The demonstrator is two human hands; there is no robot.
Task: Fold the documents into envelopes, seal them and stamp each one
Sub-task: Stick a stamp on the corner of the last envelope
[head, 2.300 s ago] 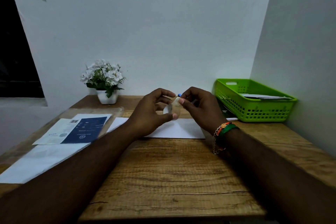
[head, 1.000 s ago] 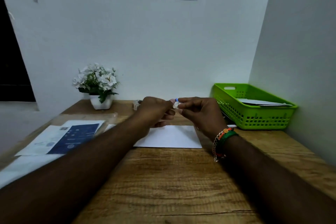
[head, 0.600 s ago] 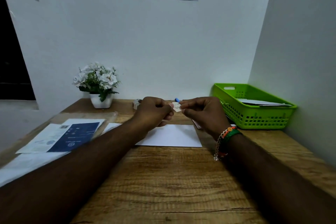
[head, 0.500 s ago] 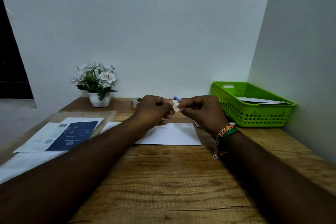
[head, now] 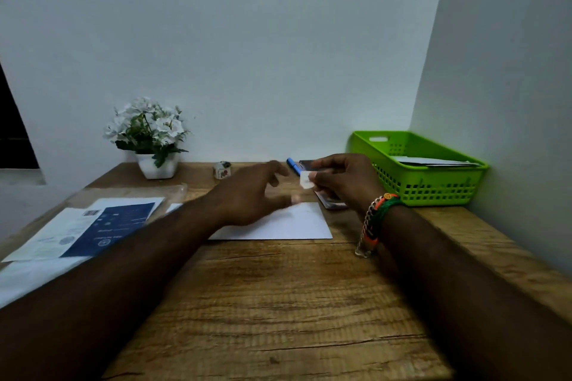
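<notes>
A white envelope [head: 288,224] lies flat on the wooden desk [head: 278,303] in front of me. My right hand [head: 343,182] hovers above its far right corner and pinches a small white stamp [head: 305,180] between thumb and fingertips. My left hand [head: 253,195] is blurred with motion, just left of the stamp and above the envelope; its fingers are spread and hold nothing. A small roll of stamps [head: 222,169] stands near the back wall.
Printed documents [head: 93,229] lie in a stack at the left. A white flower pot [head: 151,139] stands at the back left. A green basket [head: 424,170] with envelopes sits at the right wall. A blue pen [head: 292,164] and a dark card [head: 329,199] lie behind my hands.
My left hand has let go of the stamp and moved down and left, opening its fingers. My right hand keeps the stamp pinched in nearly the same place.
</notes>
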